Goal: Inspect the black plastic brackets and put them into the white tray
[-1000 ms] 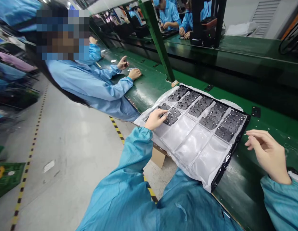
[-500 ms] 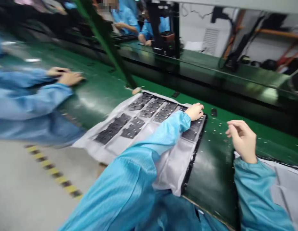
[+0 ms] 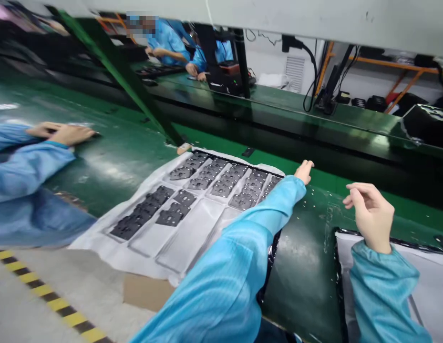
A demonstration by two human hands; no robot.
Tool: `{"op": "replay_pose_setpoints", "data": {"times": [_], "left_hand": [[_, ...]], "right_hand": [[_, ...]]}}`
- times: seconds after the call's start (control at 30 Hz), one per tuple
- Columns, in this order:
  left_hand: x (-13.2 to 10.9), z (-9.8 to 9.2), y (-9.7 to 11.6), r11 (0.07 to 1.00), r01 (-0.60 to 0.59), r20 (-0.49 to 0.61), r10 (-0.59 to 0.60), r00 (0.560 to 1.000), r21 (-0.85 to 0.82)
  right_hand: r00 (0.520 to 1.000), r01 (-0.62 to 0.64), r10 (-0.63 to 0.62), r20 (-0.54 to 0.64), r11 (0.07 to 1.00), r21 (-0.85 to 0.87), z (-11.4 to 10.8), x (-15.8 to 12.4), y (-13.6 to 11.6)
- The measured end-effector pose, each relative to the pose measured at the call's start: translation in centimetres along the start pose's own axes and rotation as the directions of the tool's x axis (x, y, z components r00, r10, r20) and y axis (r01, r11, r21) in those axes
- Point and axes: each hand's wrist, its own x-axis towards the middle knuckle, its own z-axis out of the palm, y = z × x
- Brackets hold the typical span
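The left hand (image 3: 304, 170) has crossed from the tray's (image 3: 160, 259) near pockets to its far corner, fingers stretched flat, gripping nothing; the black parts (image 3: 221, 183) lie behind its wrist; the right hand (image 3: 372, 214) hovers beside it, slack, empty, over the green belt (image 3: 307, 257).

A green belt (image 3: 307, 257) carries a white tray (image 3: 99, 243) (dark parts (image 3: 221, 183) in its pockets) left, a second tray (image 3: 432, 281) near right.
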Motion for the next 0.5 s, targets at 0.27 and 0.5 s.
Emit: {"op": "replay_pose_setpoints", "data": {"times": [0.27,0.5], "left_hand": [[-7.4,-4.2,3.4,0.825,-0.202,-0.084,0.186,0.979,-0.528],[-11.9,-6.4,0.4,0.414,0.001,-0.069,-0.154,0.986,-0.910]], "right_hand": [[0.991,-0.130,0.130,0.003,0.990,0.053,1.8,0.1,3.6],[0.527,-0.598,0.338,0.780,0.800,0.057,5.5,-1.3,8.2]]}}
